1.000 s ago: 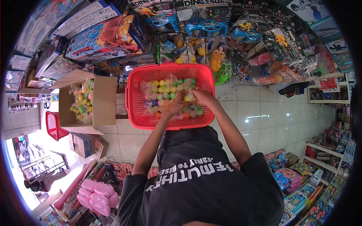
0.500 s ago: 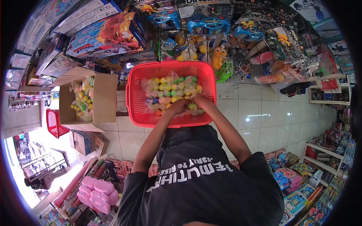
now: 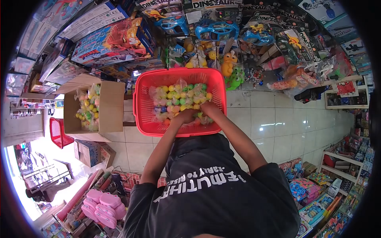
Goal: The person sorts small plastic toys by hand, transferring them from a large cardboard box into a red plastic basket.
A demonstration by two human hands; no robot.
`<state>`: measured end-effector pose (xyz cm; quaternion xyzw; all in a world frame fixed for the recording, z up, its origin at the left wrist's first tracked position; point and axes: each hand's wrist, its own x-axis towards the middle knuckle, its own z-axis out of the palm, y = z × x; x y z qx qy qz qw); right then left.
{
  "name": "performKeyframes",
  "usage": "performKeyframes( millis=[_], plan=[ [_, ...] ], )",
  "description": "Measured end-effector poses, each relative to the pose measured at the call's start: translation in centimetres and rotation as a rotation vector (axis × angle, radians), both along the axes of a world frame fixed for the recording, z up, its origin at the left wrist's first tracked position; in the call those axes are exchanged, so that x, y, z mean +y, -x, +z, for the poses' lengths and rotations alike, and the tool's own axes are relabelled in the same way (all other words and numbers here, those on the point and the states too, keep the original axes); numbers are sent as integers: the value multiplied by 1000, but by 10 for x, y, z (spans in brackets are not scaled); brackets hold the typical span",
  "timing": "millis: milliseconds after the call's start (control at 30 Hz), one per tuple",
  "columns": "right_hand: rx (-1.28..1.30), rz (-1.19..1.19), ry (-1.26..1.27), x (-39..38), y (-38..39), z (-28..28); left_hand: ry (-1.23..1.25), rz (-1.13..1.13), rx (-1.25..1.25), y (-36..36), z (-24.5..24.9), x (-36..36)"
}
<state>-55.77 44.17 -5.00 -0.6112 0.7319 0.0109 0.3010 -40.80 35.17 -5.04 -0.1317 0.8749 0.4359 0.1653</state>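
A red plastic basket (image 3: 141, 125) in front of my body holds clear plastic bags of small colored balls (image 3: 174, 95), mostly yellow, green, orange and pink. Both hands are inside its near right part, close together over the bags. My left hand (image 3: 186, 116) points to the right with its fingers curled down. My right hand (image 3: 208, 108) bends over the bags beside it, its fingers also curled. The fingertips of both hands are hidden among the bags, so what they grip does not show.
Left of the basket stands an open cardboard box (image 3: 112, 107) with more bagged balls. A smaller red basket (image 3: 59, 133) is behind it. Packaged toys (image 3: 218, 29) line the far side, with an orange toy figure (image 3: 229, 63) near the basket. Tiled floor (image 3: 274, 119) stretches right.
The view has shifted slightly, so the basket appears a little lower. My hands stay close together over the bags, with the left moved slightly within the basket.
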Motion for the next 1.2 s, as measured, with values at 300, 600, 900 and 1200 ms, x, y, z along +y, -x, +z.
performKeyframes(
  millis=[300,600,900,1200],
  plan=[
    [51,1,38,-2,1,4,190,-120,-191,9,11,5],
    [55,56,-198,-6,6,17,31,-76,-33,-2,-14,-5],
    [108,14,-68,-2,2,14,80,-73,-28,-2,-7,1],
    [-151,-88,180,26,4,86,-127,471,368,-27,73,1]
  ],
)
